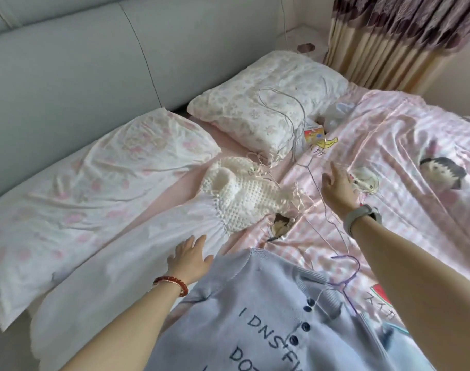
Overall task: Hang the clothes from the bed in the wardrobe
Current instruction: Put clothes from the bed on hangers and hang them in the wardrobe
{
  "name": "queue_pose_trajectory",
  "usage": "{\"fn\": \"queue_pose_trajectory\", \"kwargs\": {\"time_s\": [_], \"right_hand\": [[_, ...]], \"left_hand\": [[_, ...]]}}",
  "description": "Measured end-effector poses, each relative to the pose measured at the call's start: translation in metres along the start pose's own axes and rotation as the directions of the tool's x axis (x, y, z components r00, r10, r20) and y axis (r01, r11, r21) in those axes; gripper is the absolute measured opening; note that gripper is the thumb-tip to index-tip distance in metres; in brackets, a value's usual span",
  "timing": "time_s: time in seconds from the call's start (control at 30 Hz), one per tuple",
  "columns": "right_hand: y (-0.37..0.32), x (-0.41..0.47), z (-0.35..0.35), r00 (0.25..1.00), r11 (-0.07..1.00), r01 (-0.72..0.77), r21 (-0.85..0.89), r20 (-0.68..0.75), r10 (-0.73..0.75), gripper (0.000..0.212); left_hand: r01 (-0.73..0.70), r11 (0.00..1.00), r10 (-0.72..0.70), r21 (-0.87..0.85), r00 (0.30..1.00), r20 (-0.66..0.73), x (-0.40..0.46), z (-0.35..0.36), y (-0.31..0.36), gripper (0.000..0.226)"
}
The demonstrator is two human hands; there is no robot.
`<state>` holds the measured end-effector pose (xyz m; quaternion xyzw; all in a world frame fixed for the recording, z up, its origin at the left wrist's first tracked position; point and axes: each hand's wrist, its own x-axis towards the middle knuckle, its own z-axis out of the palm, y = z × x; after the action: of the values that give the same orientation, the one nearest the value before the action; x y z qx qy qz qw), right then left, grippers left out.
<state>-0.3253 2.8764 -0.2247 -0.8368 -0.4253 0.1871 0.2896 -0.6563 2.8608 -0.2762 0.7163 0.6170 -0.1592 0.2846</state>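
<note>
A white dress (191, 236) with a crocheted bodice lies stretched across the middle of the bed, its knitted top pointing toward the pillows and its smooth skirt running down toward the near edge; beside it, nearer the camera, a pale blue knit top (268, 317) with dark buttons and printed letters lies flat, a purple wire hanger (347, 271) at its collar. The left hand (188, 257), a red bead bracelet (172, 283) at the wrist, rests flat and relaxed on the skirt of the white dress, fingers straight, grasping nothing; the right hand (336, 187), a grey watch (362, 216) on its wrist, reaches out over the pink cartoon-print bedcover (415, 210) with fingers extended and loose, holding nothing, just above thin wire hangers (322, 204) lying on the cover. Two pillows, one with pink flowers (94, 183) and one with a paler print (255, 103), sit against a pale grey padded headboard (81, 62); a thin cable (284, 113) trails across the farther pillow, and a small colourful packet (313, 133) lies beside it; patterned curtains (389, 36) hang at the far corner.
</note>
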Motion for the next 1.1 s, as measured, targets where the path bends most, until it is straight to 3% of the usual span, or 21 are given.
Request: {"fn": "queue_pose_trajectory", "kwargs": {"time_s": [0.07, 0.23, 0.43, 0.53, 0.67, 0.8, 0.93, 1.0, 1.1], "right_hand": [[0.014, -0.004, -0.006, 1.000, 0.986, 0.002, -0.165, 0.015, 0.001, 0.050], [0.021, -0.054, -0.002, 0.987, 0.955, 0.117, -0.272, 0.136, -0.082, 0.053], [-0.030, -0.135, -0.010, 0.948, 0.941, 0.295, -0.163, 0.169, -0.268, 0.050], [-0.069, -0.184, -0.024, 0.921, 0.927, 0.369, -0.062, 0.159, -0.356, 0.045], [-0.114, -0.270, -0.041, 0.850, 0.869, 0.493, 0.055, 0.181, -0.494, 0.039], [-0.124, -0.387, -0.043, 0.778, 0.816, 0.542, 0.200, 0.248, -0.577, 0.035], [-0.097, -0.518, -0.030, 0.620, 0.731, 0.637, 0.246, 0.400, -0.675, 0.035], [-0.080, -0.580, -0.027, 0.492, 0.662, 0.707, 0.249, 0.500, -0.713, 0.036], [-0.051, -0.669, -0.027, 0.246, 0.492, 0.838, 0.236, 0.642, -0.726, 0.037]], "left_hand": [[-0.002, 0.999, 0.002, 0.046, 1.000, -0.007, -0.003, 0.004, 0.003, 0.059], [-0.013, 0.995, 0.030, 0.100, 0.985, -0.167, -0.025, -0.008, 0.017, 0.055], [-0.048, 0.966, 0.170, 0.253, 0.856, -0.489, -0.088, -0.057, 0.019, 0.050], [-0.047, 0.972, 0.177, 0.229, 0.786, -0.592, -0.143, -0.079, 0.007, 0.048], [-0.005, 0.997, 0.054, 0.072, 0.719, -0.693, -0.244, -0.070, -0.020, 0.045], [0.086, 0.983, -0.173, -0.162, 0.724, -0.668, -0.355, -0.012, -0.046, 0.045], [0.123, 0.960, -0.266, -0.250, 0.676, -0.687, -0.486, 0.086, -0.069, 0.041], [0.161, 0.925, -0.361, -0.343, 0.651, -0.668, -0.553, 0.142, -0.082, 0.039], [0.324, 0.843, -0.523, -0.429, 0.678, -0.517, -0.649, 0.219, -0.098, 0.041]]}}
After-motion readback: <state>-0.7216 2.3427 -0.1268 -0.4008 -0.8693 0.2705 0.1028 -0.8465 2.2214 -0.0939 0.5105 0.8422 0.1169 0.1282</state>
